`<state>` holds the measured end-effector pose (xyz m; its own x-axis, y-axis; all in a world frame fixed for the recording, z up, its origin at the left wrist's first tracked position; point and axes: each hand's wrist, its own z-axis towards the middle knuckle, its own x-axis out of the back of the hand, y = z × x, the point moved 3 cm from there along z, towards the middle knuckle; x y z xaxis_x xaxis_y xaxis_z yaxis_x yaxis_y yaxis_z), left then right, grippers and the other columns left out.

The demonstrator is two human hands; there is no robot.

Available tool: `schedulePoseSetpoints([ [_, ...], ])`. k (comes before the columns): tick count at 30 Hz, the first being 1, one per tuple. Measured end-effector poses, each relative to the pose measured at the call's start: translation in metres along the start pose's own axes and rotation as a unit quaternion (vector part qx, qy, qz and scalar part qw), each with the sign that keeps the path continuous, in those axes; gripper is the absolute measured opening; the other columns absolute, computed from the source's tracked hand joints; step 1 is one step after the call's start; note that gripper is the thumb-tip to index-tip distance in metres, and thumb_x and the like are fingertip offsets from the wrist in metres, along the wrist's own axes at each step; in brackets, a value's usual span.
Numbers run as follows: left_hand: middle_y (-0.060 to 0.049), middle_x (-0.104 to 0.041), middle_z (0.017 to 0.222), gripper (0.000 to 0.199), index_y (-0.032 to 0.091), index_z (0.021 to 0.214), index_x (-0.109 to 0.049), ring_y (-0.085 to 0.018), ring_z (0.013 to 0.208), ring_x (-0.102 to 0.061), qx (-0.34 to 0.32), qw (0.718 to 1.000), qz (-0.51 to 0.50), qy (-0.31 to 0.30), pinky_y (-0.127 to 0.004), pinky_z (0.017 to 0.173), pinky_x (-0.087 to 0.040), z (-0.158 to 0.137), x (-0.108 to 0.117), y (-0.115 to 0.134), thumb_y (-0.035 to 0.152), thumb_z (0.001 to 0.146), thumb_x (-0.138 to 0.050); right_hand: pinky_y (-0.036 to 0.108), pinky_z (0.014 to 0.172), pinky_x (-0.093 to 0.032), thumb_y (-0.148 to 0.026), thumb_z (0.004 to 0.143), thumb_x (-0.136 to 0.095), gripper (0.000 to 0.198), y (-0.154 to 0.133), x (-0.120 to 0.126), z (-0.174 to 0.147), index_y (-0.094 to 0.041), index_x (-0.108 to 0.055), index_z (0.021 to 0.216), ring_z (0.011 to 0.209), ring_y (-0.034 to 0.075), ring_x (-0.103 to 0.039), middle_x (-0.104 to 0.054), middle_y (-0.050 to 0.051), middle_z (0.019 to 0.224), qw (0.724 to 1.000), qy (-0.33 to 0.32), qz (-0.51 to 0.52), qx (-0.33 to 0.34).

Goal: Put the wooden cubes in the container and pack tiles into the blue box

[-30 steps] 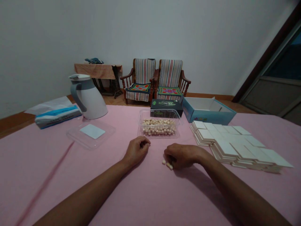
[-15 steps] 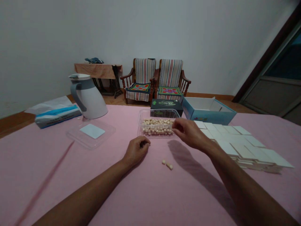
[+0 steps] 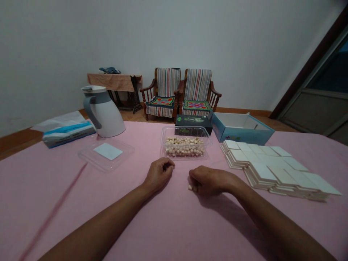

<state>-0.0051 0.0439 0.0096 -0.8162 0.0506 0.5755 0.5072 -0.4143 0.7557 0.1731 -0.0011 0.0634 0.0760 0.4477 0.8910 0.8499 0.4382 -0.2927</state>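
Observation:
My left hand (image 3: 160, 173) rests on the pink cloth with its fingers loosely curled, and nothing shows in them. To its right, my right hand (image 3: 208, 180) is lowered to the cloth, fingers pinched together; whatever they hold is hidden behind the knuckles. Small pale wooden beads (image 3: 190, 187) peek out at its near left edge, partly covered by the fingers. Beyond both hands stands a clear plastic container (image 3: 162, 145) partly filled with many similar beads (image 3: 185, 146).
Stacks of pale square tiles (image 3: 266, 165) lie at the right. Behind are a black box (image 3: 193, 125) and an open blue box (image 3: 241, 132). On the left are a clear lid (image 3: 106, 154), a white jug (image 3: 108, 116) and a tissue pack (image 3: 69, 133).
My right hand has moved from the container's right edge down and toward me, onto the loose beads on the cloth. My left hand has stayed in place.

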Motion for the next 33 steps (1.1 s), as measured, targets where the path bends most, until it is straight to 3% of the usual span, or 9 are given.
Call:
schedulePoseSetpoints([
  [4,-0.001,-0.063,0.067,0.014,0.016,0.075,-0.067,-0.012,0.062,-0.055,0.001,1.0,0.001,0.002,-0.022,0.059,-0.042,0.0,0.0,0.001,0.015,0.073,-0.053,0.023,0.056,-0.034,-0.007,0.07,-0.05,0.014,0.021,0.025,-0.004,-0.016,-0.058,0.078,0.069,0.016,-0.054,-0.063,0.007,0.079,0.988,0.15,0.015,-0.038],
  [8,-0.001,-0.063,0.067,0.013,0.016,0.074,-0.067,-0.012,0.061,-0.055,0.007,1.0,0.0,0.002,-0.022,0.059,-0.042,0.001,0.001,0.003,0.015,0.073,-0.054,0.025,0.063,-0.04,-0.012,0.077,-0.051,0.02,0.041,0.055,-0.016,-0.015,-0.055,0.096,0.072,0.015,-0.056,-0.061,0.009,0.095,0.895,0.435,0.072,-0.072],
  [10,-0.001,-0.063,0.067,0.013,0.015,0.074,-0.067,-0.012,0.061,-0.055,0.007,1.0,-0.003,0.0,-0.022,0.059,-0.042,0.001,0.001,0.003,0.015,0.073,-0.054,0.026,0.065,-0.042,-0.015,0.08,-0.05,0.023,0.043,0.061,-0.021,-0.015,-0.054,0.103,0.073,0.015,-0.057,-0.06,0.01,0.1,0.855,0.507,0.091,-0.068],
  [13,-0.001,-0.064,0.068,0.013,0.015,0.074,-0.067,-0.012,0.063,-0.056,0.003,1.0,-0.002,-0.001,-0.022,0.06,-0.043,0.001,0.001,0.002,0.015,0.073,-0.054,0.026,0.065,-0.039,-0.015,0.081,-0.049,0.011,0.037,0.059,-0.02,-0.016,-0.058,0.087,0.07,0.015,-0.056,-0.062,0.006,0.084,0.885,0.454,0.085,-0.051],
  [17,-0.001,-0.064,0.069,0.013,0.016,0.074,-0.067,-0.012,0.063,-0.056,0.004,1.0,-0.002,0.001,-0.022,0.06,-0.043,0.001,0.001,0.002,0.015,0.073,-0.054,0.024,0.058,-0.034,-0.014,0.075,-0.054,0.005,0.017,0.033,-0.008,-0.016,-0.058,0.074,0.067,0.013,-0.052,-0.062,0.004,0.075,0.979,0.19,0.078,0.001],
  [23,-0.001,-0.063,0.068,0.013,0.016,0.075,-0.067,-0.012,0.063,-0.056,0.004,1.0,-0.013,0.001,-0.021,0.06,-0.043,0.0,0.001,0.003,0.015,0.073,-0.054,0.022,0.055,-0.032,-0.028,0.066,-0.068,0.024,0.003,-0.005,0.008,-0.016,-0.062,0.085,0.07,0.015,-0.053,-0.064,0.006,0.083,0.998,0.03,0.047,0.001],
  [29,-0.001,-0.063,0.067,0.013,0.016,0.075,-0.066,-0.012,0.061,-0.055,0.002,1.0,-0.009,0.003,-0.021,0.058,-0.042,-0.001,0.0,0.0,0.015,0.074,-0.053,0.023,0.057,-0.033,-0.011,0.07,-0.053,0.013,0.008,-0.004,0.011,-0.015,-0.062,0.078,0.068,0.015,-0.053,-0.064,0.006,0.078,0.999,0.035,0.028,0.023],
  [31,-0.001,-0.063,0.068,0.013,0.016,0.076,-0.067,-0.012,0.062,-0.056,0.003,1.0,-0.008,0.003,-0.021,0.059,-0.042,-0.001,0.0,0.0,0.014,0.074,-0.053,0.024,0.057,-0.033,-0.007,0.07,-0.05,0.013,0.017,0.01,0.008,-0.015,-0.059,0.075,0.068,0.015,-0.052,-0.062,0.006,0.076,0.993,0.117,0.024,0.01],
  [33,-0.001,-0.064,0.069,0.013,0.015,0.075,-0.067,-0.012,0.062,-0.056,0.004,1.0,-0.006,0.001,-0.021,0.059,-0.043,0.0,0.0,0.0,0.014,0.074,-0.053,0.025,0.06,-0.035,-0.007,0.072,-0.049,0.013,0.028,0.029,0.003,-0.015,-0.057,0.078,0.07,0.016,-0.052,-0.06,0.007,0.08,0.962,0.268,0.039,-0.02],
])
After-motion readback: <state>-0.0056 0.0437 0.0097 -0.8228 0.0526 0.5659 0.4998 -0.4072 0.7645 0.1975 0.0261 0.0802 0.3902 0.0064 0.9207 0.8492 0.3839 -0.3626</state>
